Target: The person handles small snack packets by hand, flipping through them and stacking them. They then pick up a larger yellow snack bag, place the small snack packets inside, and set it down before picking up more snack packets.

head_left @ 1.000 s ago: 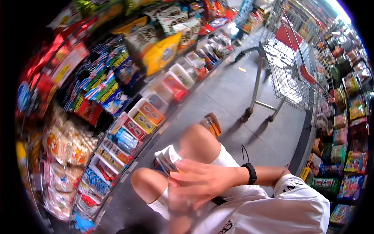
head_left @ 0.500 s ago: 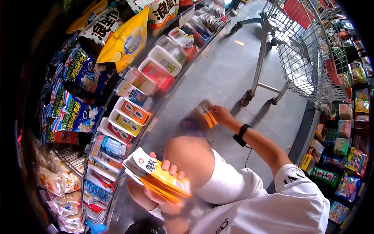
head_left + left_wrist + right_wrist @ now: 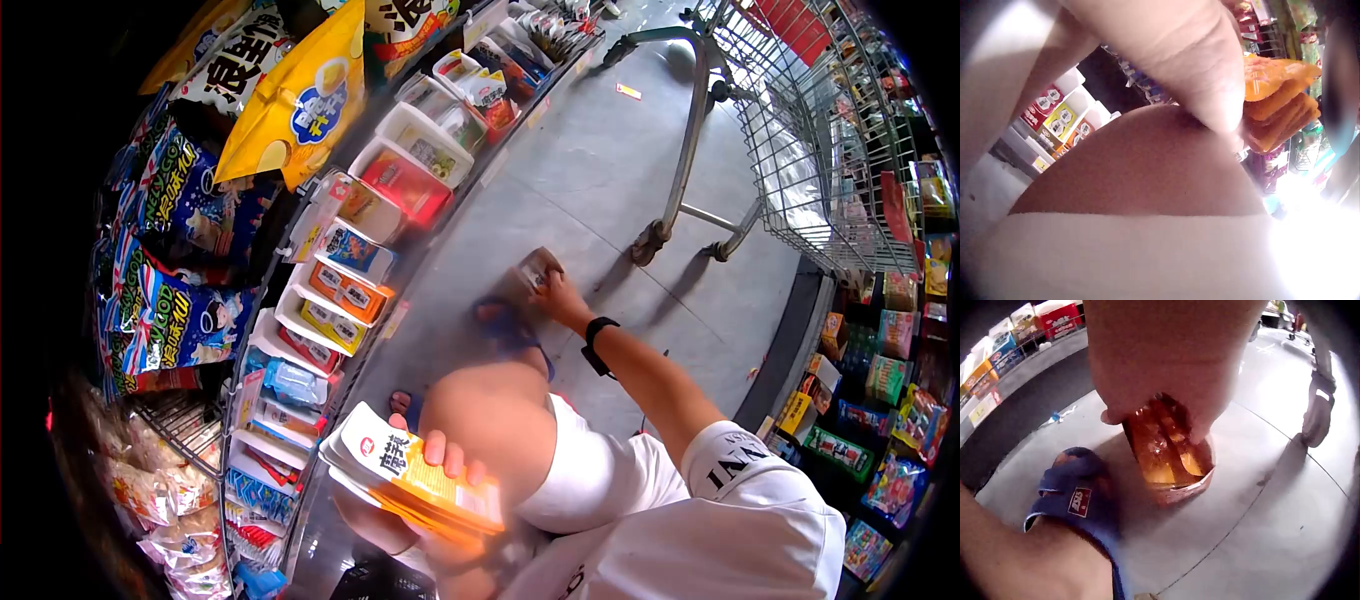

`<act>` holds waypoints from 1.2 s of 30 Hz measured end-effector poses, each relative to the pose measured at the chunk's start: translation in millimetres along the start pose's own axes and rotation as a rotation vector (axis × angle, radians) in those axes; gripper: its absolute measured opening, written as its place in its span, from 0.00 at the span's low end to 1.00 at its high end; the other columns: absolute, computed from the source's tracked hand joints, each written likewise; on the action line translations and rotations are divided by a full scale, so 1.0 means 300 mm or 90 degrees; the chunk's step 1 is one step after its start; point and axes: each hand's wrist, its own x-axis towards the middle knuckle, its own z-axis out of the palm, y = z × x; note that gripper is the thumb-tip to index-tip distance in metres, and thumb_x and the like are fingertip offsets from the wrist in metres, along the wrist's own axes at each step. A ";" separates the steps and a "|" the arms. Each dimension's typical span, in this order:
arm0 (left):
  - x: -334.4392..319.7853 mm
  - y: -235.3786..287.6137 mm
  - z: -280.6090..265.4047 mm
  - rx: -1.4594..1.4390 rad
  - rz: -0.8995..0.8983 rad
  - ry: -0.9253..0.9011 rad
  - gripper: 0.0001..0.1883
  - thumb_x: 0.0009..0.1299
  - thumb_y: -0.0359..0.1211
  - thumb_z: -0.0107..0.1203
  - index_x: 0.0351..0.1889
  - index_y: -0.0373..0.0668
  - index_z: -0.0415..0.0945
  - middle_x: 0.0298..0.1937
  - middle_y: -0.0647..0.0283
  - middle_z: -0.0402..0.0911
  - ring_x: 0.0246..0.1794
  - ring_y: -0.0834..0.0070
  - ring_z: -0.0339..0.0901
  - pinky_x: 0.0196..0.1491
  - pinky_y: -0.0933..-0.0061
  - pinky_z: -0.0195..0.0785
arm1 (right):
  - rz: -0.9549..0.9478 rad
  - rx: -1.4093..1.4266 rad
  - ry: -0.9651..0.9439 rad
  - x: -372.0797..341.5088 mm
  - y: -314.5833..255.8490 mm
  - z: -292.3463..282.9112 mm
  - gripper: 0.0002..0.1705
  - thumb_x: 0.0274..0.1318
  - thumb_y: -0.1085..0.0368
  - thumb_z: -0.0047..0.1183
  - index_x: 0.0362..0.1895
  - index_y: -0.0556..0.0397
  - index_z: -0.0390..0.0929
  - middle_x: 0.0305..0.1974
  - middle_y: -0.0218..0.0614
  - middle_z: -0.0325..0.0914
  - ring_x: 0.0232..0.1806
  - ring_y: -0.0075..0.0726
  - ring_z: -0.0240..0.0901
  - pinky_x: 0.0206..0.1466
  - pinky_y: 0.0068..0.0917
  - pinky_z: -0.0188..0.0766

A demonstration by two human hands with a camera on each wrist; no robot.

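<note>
My left hand [image 3: 455, 462] grips a fanned stack of orange and white snack packets [image 3: 388, 458] above my bent knee, its fingers over the top. In the left wrist view, the orange ends of these packets [image 3: 1279, 87] stick out beyond the hand [image 3: 1191, 69]. Down on the floor, my right hand [image 3: 562, 302] reaches into a small open box [image 3: 530, 266]. Seen from the right wrist, its fingers close around orange packets [image 3: 1163, 450] standing in the box [image 3: 1188, 492]; the fingertips are partly hidden.
A low shelf along the left carries white bins of small packets [image 3: 350, 290], with bagged snacks [image 3: 300, 110] above. A shopping cart [image 3: 820, 150] stands ahead on the right, before another stocked shelf [image 3: 890, 400]. My sandalled foot [image 3: 1079, 494] is beside the box.
My hands have parted: the right left the packet stack and went down to the box on the floor, now reaching further over it. The left kept the stack, now tilted into view.
</note>
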 end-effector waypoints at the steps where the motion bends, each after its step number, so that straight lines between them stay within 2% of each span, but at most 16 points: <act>1: 0.001 0.003 0.003 -0.004 -0.012 0.014 0.37 0.74 0.60 0.35 0.73 0.49 0.64 0.42 0.59 0.71 0.40 0.69 0.70 0.44 0.59 0.65 | 0.014 0.082 -0.049 -0.001 -0.008 -0.032 0.37 0.54 0.50 0.65 0.55 0.65 0.67 0.52 0.59 0.76 0.52 0.61 0.75 0.54 0.45 0.74; 3: 0.003 0.001 0.011 -0.010 -0.007 0.025 0.37 0.74 0.61 0.34 0.73 0.49 0.64 0.42 0.59 0.71 0.39 0.70 0.70 0.43 0.59 0.65 | 0.027 0.164 -0.101 0.019 0.001 -0.069 0.35 0.55 0.53 0.64 0.56 0.66 0.66 0.50 0.57 0.77 0.51 0.59 0.76 0.53 0.43 0.75; 5: -0.002 0.000 0.011 -0.018 -0.002 0.037 0.37 0.74 0.61 0.34 0.73 0.49 0.64 0.42 0.60 0.71 0.39 0.70 0.70 0.43 0.60 0.65 | 0.196 0.441 -0.328 0.041 0.035 -0.090 0.28 0.61 0.59 0.57 0.58 0.62 0.67 0.45 0.52 0.80 0.48 0.55 0.78 0.52 0.41 0.73; 6: 0.000 0.006 0.004 -0.017 -0.010 0.027 0.36 0.74 0.60 0.34 0.73 0.49 0.64 0.42 0.60 0.71 0.39 0.70 0.70 0.43 0.60 0.65 | 0.194 0.437 -0.329 0.039 0.049 -0.095 0.28 0.61 0.59 0.57 0.58 0.62 0.67 0.45 0.52 0.80 0.48 0.55 0.78 0.52 0.41 0.73; 8: 0.005 0.000 -0.006 -0.021 -0.014 0.005 0.33 0.77 0.57 0.36 0.74 0.50 0.63 0.42 0.60 0.71 0.39 0.70 0.70 0.42 0.59 0.65 | 0.019 0.426 -0.141 0.017 0.075 -0.099 0.16 0.64 0.64 0.51 0.53 0.58 0.70 0.41 0.49 0.82 0.45 0.53 0.80 0.48 0.43 0.73; 12: 0.007 -0.054 -0.104 -0.061 0.048 -0.105 0.30 0.78 0.52 0.43 0.75 0.53 0.60 0.44 0.60 0.71 0.41 0.69 0.71 0.42 0.58 0.66 | -0.030 0.213 -0.077 -0.024 0.083 -0.151 0.12 0.66 0.63 0.48 0.49 0.57 0.72 0.41 0.48 0.82 0.43 0.50 0.80 0.45 0.43 0.73; 14: 0.001 -0.079 -0.117 -0.060 0.073 -0.136 0.34 0.76 0.53 0.48 0.77 0.54 0.55 0.47 0.60 0.71 0.44 0.69 0.71 0.44 0.58 0.67 | -0.086 0.095 0.013 -0.038 0.088 -0.153 0.11 0.65 0.66 0.49 0.47 0.59 0.72 0.40 0.48 0.83 0.43 0.46 0.80 0.44 0.39 0.74; 15: -0.004 -0.086 -0.118 -0.055 0.084 -0.141 0.36 0.75 0.53 0.50 0.78 0.55 0.53 0.47 0.60 0.71 0.45 0.69 0.71 0.44 0.58 0.67 | -0.094 0.094 0.016 -0.044 0.091 -0.157 0.11 0.65 0.66 0.49 0.47 0.59 0.72 0.40 0.48 0.83 0.43 0.46 0.80 0.44 0.39 0.74; 17: -0.011 -0.096 -0.116 -0.031 0.088 -0.158 0.40 0.73 0.55 0.53 0.78 0.56 0.50 0.49 0.60 0.70 0.47 0.68 0.71 0.48 0.57 0.67 | -0.048 0.197 0.029 -0.048 0.101 -0.162 0.14 0.65 0.65 0.52 0.49 0.60 0.71 0.38 0.44 0.82 0.42 0.36 0.79 0.43 0.34 0.73; 21: -0.037 -0.122 -0.146 -0.012 0.073 -0.194 0.39 0.71 0.57 0.54 0.77 0.56 0.54 0.51 0.60 0.68 0.49 0.68 0.68 0.52 0.57 0.66 | -0.082 0.347 0.066 -0.164 -0.032 -0.306 0.12 0.66 0.65 0.54 0.47 0.60 0.71 0.37 0.36 0.81 0.41 0.24 0.75 0.41 0.28 0.72; 23: -0.073 -0.137 -0.128 -0.007 0.053 -0.158 0.39 0.71 0.58 0.55 0.75 0.55 0.56 0.52 0.61 0.69 0.49 0.68 0.68 0.53 0.57 0.66 | -0.173 0.433 0.042 -0.232 -0.132 -0.419 0.11 0.69 0.65 0.52 0.48 0.59 0.72 0.37 0.28 0.78 0.40 0.17 0.71 0.41 0.23 0.71; 26: -0.110 -0.156 -0.149 -0.002 0.014 -0.187 0.36 0.68 0.57 0.59 0.70 0.60 0.62 0.54 0.64 0.68 0.50 0.68 0.67 0.55 0.60 0.66 | -0.218 0.279 0.025 -0.418 -0.349 -0.664 0.12 0.68 0.67 0.53 0.51 0.60 0.72 0.38 0.26 0.76 0.37 0.13 0.66 0.39 0.18 0.67; 28: -0.148 -0.162 -0.140 -0.031 -0.031 -0.197 0.34 0.65 0.55 0.64 0.66 0.63 0.63 0.55 0.65 0.67 0.52 0.69 0.66 0.56 0.62 0.65 | -0.243 0.251 0.025 -0.556 -0.477 -0.787 0.12 0.68 0.67 0.53 0.52 0.59 0.72 0.36 0.25 0.74 0.35 0.13 0.63 0.37 0.17 0.64; 31: -0.195 -0.164 -0.143 -0.006 -0.027 -0.206 0.37 0.64 0.56 0.65 0.68 0.62 0.60 0.55 0.66 0.66 0.53 0.69 0.66 0.58 0.62 0.65 | -0.340 0.280 0.056 -0.682 -0.551 -0.826 0.11 0.67 0.69 0.53 0.51 0.59 0.73 0.31 0.21 0.69 0.29 0.13 0.55 0.30 0.16 0.56; 33: -0.193 -0.164 -0.192 -0.007 -0.027 -0.223 0.40 0.62 0.58 0.65 0.69 0.62 0.59 0.55 0.65 0.66 0.54 0.69 0.66 0.59 0.61 0.65 | -0.311 0.284 -0.031 -0.833 -0.709 -0.916 0.10 0.66 0.69 0.54 0.49 0.59 0.74 0.27 0.21 0.68 0.26 0.14 0.53 0.27 0.17 0.53; 36: -0.197 -0.162 -0.202 -0.002 -0.008 -0.272 0.46 0.58 0.61 0.67 0.70 0.61 0.57 0.55 0.66 0.66 0.55 0.69 0.67 0.61 0.60 0.65 | -0.345 0.156 -0.010 -0.953 -0.814 -0.923 0.10 0.62 0.67 0.58 0.41 0.59 0.72 0.23 0.29 0.66 0.23 0.18 0.52 0.25 0.22 0.53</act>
